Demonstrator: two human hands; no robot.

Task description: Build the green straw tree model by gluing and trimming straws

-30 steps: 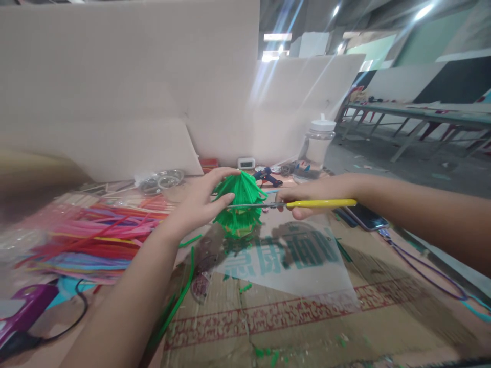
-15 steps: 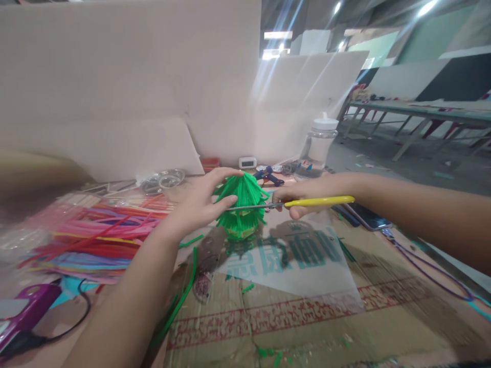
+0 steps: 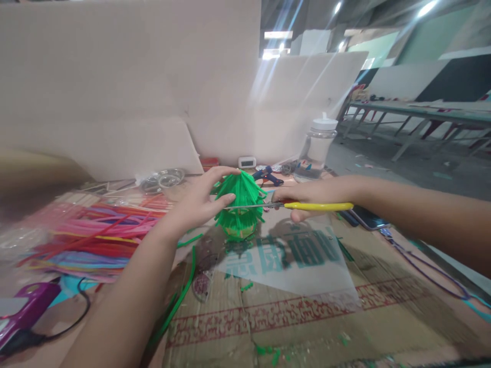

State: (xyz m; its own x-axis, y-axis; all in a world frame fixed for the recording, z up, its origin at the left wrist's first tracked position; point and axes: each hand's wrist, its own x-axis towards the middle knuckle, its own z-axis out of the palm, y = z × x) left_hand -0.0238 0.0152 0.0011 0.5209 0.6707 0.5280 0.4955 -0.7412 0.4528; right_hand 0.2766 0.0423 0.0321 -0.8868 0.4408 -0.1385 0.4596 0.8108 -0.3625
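Observation:
A green cone-shaped figure made of pipe cleaners [image 3: 241, 207] stands on flattened cardboard [image 3: 307, 317] in the middle of the view. My left hand [image 3: 199, 202] rests against its left side, thumb on top and fingers curled round it. My right hand [image 3: 310, 197] grips yellow-handled scissors [image 3: 307, 206]. Their thin blades lie level across the cone's right side, pointing left toward my left fingertips.
A pile of coloured pipe cleaners [image 3: 95, 235] lies at the left, with a purple tool and black cord [image 3: 26, 312] in front of it. A clear bottle [image 3: 316, 148], a blue glue gun [image 3: 268, 177] and a phone [image 3: 366, 217] sit behind. Green offcuts [image 3: 268, 350] dot the cardboard.
The scissors have tilted from slightly raised at the handle to level; both hands and the green cone stay almost in place.

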